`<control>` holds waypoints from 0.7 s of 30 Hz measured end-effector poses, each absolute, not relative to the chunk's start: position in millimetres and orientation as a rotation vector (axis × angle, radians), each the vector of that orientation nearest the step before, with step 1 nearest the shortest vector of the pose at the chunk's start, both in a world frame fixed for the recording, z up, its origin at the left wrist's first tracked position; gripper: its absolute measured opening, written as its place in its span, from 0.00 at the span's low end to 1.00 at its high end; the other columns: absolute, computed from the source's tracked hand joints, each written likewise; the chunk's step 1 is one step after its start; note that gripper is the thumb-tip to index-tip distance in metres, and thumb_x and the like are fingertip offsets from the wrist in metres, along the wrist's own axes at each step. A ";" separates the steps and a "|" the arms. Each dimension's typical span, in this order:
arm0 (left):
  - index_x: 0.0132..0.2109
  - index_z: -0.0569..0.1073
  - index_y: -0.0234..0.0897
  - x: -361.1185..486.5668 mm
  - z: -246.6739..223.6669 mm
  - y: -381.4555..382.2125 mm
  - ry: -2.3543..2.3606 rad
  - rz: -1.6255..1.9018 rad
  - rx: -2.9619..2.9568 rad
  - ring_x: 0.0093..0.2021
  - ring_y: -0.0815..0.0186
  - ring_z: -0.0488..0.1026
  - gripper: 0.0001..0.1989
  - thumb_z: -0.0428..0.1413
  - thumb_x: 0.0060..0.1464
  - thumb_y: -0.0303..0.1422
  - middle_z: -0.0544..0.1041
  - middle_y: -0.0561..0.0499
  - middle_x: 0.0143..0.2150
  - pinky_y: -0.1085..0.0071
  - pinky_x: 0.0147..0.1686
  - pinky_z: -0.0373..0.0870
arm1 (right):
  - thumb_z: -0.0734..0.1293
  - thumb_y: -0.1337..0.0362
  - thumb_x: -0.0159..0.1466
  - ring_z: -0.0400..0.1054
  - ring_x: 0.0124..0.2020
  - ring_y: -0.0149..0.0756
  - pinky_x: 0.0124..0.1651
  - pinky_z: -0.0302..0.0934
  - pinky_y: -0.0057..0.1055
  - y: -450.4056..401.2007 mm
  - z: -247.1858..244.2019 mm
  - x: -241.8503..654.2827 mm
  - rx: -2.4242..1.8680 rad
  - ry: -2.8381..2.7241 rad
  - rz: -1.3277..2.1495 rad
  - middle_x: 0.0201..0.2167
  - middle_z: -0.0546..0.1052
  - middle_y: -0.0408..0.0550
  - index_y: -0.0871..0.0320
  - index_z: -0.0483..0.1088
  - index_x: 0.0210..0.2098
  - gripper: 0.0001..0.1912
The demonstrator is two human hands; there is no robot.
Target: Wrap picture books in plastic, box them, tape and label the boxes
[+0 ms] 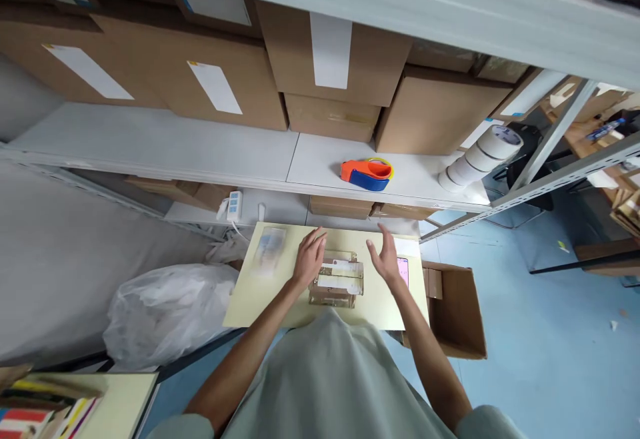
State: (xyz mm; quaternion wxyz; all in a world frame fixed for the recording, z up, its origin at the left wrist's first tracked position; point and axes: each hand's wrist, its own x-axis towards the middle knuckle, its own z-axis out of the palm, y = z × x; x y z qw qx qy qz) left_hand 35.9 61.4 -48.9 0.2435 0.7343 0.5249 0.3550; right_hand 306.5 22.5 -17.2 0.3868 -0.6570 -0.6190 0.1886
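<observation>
Several small packages in clear wrap with white labels (341, 282) lie stacked on the pale yellow table (285, 292) in front of me. My left hand (310, 257) hovers at their left side, fingers extended and slightly bent, with nothing visible in it. On the other side, my right hand (384, 256) is raised apart from the packages, thumb and fingers spread. A phone (403, 271) with a lit pinkish screen lies partly behind my right wrist. Toward the table's left lies a clear plastic bag or sleeve (270, 249); its contents are too blurred to tell.
An orange and blue tape dispenser (367, 174) and a leaning stack of tape rolls (480, 158) sit on the shelf (225, 149) ahead. Cardboard boxes (330, 59) line it. An open carton (457, 312) stands right; a plastic bag heap (170, 312) and power strip (234, 206) are left.
</observation>
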 end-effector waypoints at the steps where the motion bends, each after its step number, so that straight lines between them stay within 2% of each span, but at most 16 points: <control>1: 0.64 0.80 0.41 43.0 -27.1 75.1 1.393 1.024 2.039 0.72 0.51 0.72 0.26 0.42 0.79 0.45 0.76 0.41 0.71 0.45 0.73 0.69 | 0.60 0.42 0.78 0.64 0.73 0.57 0.75 0.60 0.59 43.6 8.5 308.8 -1.614 -1.668 0.335 0.71 0.71 0.67 0.60 0.60 0.75 0.36; 5: 0.64 0.80 0.43 70.3 54.6 120.8 1.216 1.243 2.136 0.70 0.55 0.73 0.24 0.43 0.80 0.44 0.80 0.44 0.67 0.48 0.74 0.68 | 0.61 0.46 0.79 0.63 0.72 0.59 0.72 0.59 0.59 126.4 86.8 309.5 -1.539 -1.936 -0.071 0.70 0.70 0.70 0.63 0.61 0.73 0.33; 10: 0.63 0.80 0.41 83.1 108.6 140.1 1.139 1.374 2.148 0.68 0.55 0.74 0.26 0.41 0.80 0.45 0.83 0.44 0.62 0.49 0.72 0.70 | 0.66 0.46 0.77 0.71 0.62 0.63 0.67 0.61 0.58 194.3 108.5 297.4 -1.762 -2.127 -0.135 0.58 0.77 0.76 0.71 0.67 0.64 0.33; 16: 0.60 0.81 0.41 73.1 101.2 121.6 1.126 1.400 2.078 0.65 0.55 0.76 0.25 0.42 0.80 0.44 0.83 0.43 0.60 0.51 0.69 0.72 | 0.66 0.43 0.77 0.78 0.51 0.60 0.63 0.65 0.54 213.0 98.2 295.7 -1.845 -2.133 -0.146 0.47 0.83 0.73 0.67 0.69 0.58 0.30; 21: 0.66 0.76 0.40 52.1 79.2 94.3 1.279 1.424 1.913 0.65 0.55 0.77 0.23 0.46 0.79 0.44 0.81 0.41 0.63 0.53 0.69 0.72 | 0.61 0.37 0.78 0.80 0.44 0.56 0.54 0.71 0.48 172.0 89.8 295.9 -1.751 -2.233 -0.172 0.41 0.84 0.66 0.62 0.68 0.55 0.31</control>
